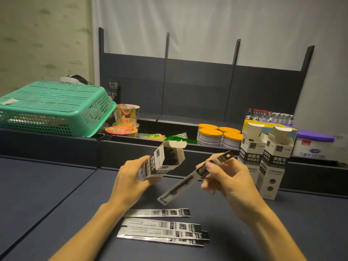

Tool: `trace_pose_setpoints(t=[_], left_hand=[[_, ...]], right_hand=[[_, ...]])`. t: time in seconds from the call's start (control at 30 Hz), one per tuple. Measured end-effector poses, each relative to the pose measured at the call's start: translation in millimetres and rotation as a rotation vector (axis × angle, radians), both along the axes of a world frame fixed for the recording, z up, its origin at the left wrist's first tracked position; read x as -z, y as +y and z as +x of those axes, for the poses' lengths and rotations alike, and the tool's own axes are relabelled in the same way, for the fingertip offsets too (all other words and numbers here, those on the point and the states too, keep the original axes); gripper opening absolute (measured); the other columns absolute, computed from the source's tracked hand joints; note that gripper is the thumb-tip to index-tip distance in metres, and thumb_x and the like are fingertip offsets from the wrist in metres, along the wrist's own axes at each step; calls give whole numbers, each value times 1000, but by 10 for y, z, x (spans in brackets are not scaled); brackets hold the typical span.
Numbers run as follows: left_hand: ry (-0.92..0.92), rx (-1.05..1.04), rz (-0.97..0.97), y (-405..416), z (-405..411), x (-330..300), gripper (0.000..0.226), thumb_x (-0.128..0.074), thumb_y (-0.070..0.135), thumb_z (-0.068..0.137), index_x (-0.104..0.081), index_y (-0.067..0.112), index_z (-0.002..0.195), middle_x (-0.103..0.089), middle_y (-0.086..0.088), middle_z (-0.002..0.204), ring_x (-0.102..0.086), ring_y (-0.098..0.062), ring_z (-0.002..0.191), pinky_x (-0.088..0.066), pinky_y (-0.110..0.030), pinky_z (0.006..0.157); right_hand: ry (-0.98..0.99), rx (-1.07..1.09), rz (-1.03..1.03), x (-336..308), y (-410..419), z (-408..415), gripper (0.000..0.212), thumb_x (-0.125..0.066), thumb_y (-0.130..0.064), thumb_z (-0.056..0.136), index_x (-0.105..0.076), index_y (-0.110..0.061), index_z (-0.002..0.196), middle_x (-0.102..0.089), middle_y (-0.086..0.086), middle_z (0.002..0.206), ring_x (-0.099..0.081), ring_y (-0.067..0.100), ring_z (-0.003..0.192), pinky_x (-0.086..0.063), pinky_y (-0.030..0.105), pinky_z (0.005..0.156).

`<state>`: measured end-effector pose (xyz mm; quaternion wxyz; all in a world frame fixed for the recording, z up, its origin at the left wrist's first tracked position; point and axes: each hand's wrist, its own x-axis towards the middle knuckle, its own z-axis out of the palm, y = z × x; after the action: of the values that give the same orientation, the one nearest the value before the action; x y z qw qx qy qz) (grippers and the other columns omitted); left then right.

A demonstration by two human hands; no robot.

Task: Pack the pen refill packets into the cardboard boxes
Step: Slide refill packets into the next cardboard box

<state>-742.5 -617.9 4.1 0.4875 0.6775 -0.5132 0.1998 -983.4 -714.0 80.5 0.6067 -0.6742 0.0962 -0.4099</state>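
Note:
My left hand (130, 178) grips a white and black cardboard box (162, 161), tilted with its open top flap facing up and to the right. My right hand (226, 176) pinches a long narrow refill packet (180, 187) near its upper end; the packet slants down to the left, just right of the box mouth and outside it. Several more flat refill packets (162, 228) lie on the dark table between my forearms. Two more open boxes (263, 161) stand upright at the right.
A green plastic basket (54, 108) lies upside down on the ledge at the left. Behind the table's raised back edge (131, 147) are noodle cups (126, 115), orange-lidded tins (218, 136), water bottles (269, 115) and a purple-lidded tub (314, 144). Dark shelving panels (197, 87) stand behind.

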Motion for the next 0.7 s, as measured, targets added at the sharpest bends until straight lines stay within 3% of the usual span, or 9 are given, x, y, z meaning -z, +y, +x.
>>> trace_pose_setpoints(t=[0.17,0.3,0.43,0.57,0.7], left_hand=[[-8,11,-14,7,-25,-23,68,-74,53,67,-57,23,125,-53,18,108,-48,-3,96,-35,-12,76],[-23,22,-3,-11,-16,-12,67,-69,60,67,-55,30,125,-54,22,109,-47,6,98,-36,-12,77],[-41,10,5,-31,-7,16,70,-69,61,66,-56,27,127,-54,21,110,-48,-2,99,-36,-14,79],[-56,25,5,-35,15,38,69,-69,62,68,-55,29,127,-56,19,112,-48,-2,101,-38,-16,81],[-79,49,21,-48,37,72,66,-74,50,71,-52,32,130,-60,13,117,-48,-3,106,-41,-25,86]], right_hand=[[-173,50,51,-144,44,-99,21,-63,-14,77,-59,-3,95,-73,21,88,-72,32,70,-60,32,61],[-280,76,106,-217,55,-160,21,-71,-22,63,-74,-14,83,-73,18,91,-73,30,79,-58,28,67],[-309,66,101,-210,92,-141,17,-70,-24,62,-77,-17,76,-74,16,86,-73,28,78,-58,28,67],[-361,65,80,-198,117,-109,20,-69,-23,66,-76,-14,82,-74,17,89,-73,31,82,-59,30,69],[-401,132,30,-189,112,-89,34,-68,-24,69,-72,-4,96,-75,15,91,-73,32,85,-59,30,72]])
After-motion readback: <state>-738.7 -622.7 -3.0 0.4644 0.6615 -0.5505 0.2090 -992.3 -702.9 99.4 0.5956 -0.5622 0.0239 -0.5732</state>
